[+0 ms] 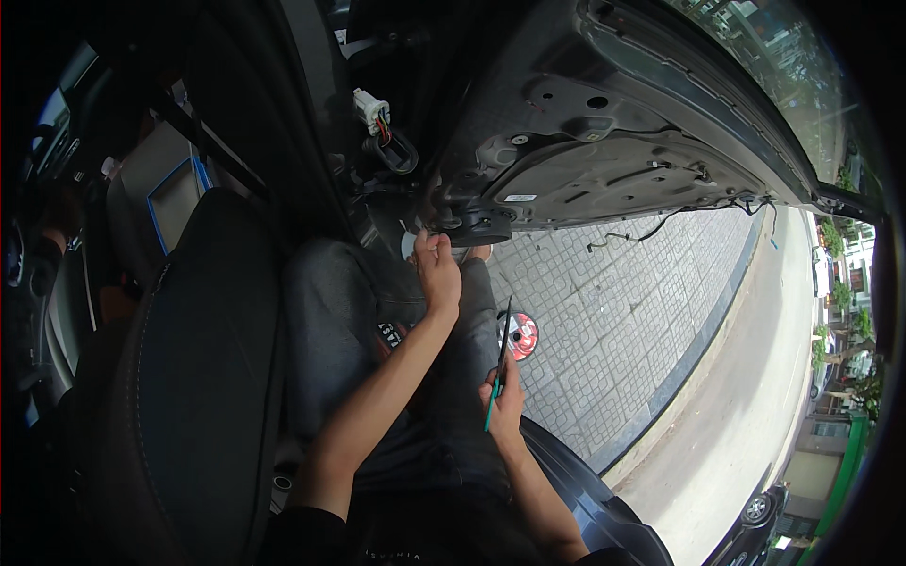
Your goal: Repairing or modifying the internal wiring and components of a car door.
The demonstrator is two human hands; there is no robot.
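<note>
In the right hand [507, 396], a slim, dark, pointed tool [505, 344] with a green handle is being gripped, its tip being directed away from the body and the red-and-white disc [526, 332] on the paving [613, 302] being partly covered by it in this view. The left hand [439, 272] is being held close to a dark round part [486, 227] on the open car door [613, 156], its fingers being bent inward; whether anything is being pinched between them cannot be told.
</note>
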